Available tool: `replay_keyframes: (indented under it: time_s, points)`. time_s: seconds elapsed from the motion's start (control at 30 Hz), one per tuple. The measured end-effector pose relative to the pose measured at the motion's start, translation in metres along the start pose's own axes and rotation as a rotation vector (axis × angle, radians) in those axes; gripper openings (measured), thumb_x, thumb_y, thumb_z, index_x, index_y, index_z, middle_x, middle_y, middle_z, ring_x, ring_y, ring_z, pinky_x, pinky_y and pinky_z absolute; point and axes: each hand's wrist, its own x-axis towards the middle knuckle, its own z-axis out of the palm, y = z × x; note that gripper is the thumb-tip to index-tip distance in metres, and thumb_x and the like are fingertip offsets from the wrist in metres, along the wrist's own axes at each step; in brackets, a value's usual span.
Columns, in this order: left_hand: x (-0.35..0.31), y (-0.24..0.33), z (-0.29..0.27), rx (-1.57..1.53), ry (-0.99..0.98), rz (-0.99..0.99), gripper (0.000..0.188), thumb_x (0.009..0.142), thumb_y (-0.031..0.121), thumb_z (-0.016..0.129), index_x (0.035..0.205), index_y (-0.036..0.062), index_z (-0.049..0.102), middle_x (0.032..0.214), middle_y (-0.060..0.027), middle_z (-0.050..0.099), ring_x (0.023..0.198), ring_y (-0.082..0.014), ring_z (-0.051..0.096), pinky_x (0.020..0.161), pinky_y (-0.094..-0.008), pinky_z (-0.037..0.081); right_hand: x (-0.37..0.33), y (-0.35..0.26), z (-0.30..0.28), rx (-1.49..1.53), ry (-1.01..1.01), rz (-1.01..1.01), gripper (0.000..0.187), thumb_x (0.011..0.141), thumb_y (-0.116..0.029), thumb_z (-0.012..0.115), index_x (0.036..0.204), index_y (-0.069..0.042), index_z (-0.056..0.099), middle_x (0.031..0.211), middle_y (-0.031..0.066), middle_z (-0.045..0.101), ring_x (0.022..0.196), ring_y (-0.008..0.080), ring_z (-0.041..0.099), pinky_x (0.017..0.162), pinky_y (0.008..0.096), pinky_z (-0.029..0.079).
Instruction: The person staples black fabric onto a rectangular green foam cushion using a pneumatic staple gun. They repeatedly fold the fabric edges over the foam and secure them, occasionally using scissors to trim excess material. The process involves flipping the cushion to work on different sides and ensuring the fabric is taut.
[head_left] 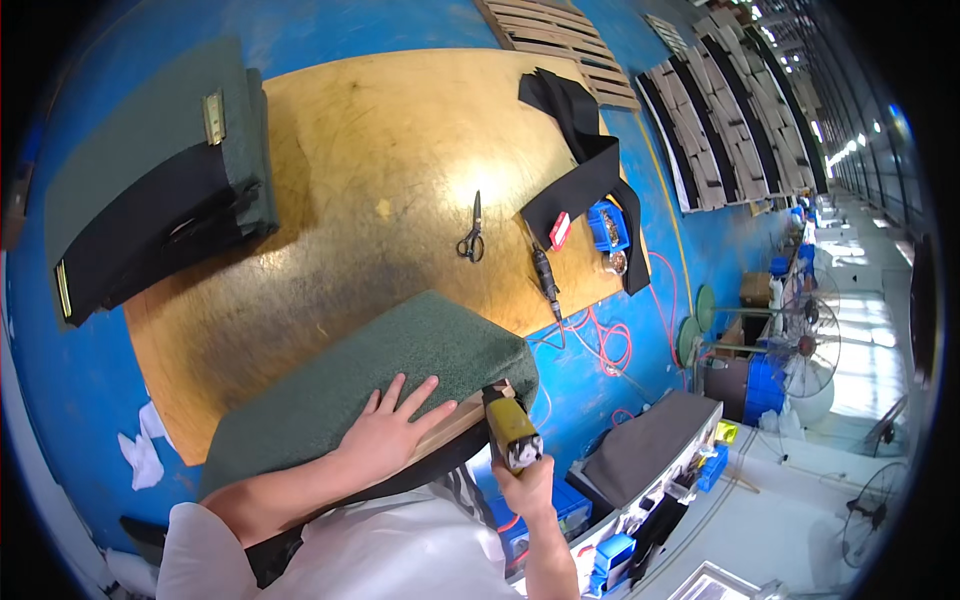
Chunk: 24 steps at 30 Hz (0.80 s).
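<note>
A green fabric-covered furniture piece lies along the near edge of the worktable, and a strip of bare wood shows on the side facing me. Flat on its fabric, near that wooden edge, rests my left hand with its fingers spread. My right hand is wrapped round the grip of an olive-yellow staple gun. The gun's nose meets the right end of the piece, close to its corner. Whether a staple sits there is hidden by the tool.
On the wooden table lie black scissors, a power driver, black webbing and a blue bin. A green-and-black upholstered piece stands far left. Red hoses coil on the blue floor. A fan stands right.
</note>
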Motion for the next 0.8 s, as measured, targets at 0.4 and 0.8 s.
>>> replay_keyframes:
  time_s: [0.4,0.8]
  points:
    - [-0.011,-0.005,0.001,0.133,0.049,0.094,0.055,0.097,0.017,0.056,0.152,0.0242,0.054,0.172,-0.0178,0.021,0.141,-0.055,0.042,0.109,-0.0654,0.045,-0.009,-0.004,0.014,0.025,-0.155,-0.136,0.018,0.078,-0.008,0.072,0.093,0.001,0.07,0.075,0.0147,0.072,0.064,0.0249,0.069,0.065,0.0359,0.055]
    - [-0.04,-0.003,0.013,0.19,0.163,0.022,0.03,0.095,0.024,0.062,0.113,0.003,0.075,0.163,-0.0302,0.03,0.133,-0.0578,0.049,0.111,-0.0609,0.045,-0.035,-0.014,0.043,0.016,-0.295,-0.191,0.058,0.069,-0.01,0.075,0.125,-0.001,0.063,0.079,0.0233,0.071,0.074,0.0422,0.073,0.068,0.0434,0.058]
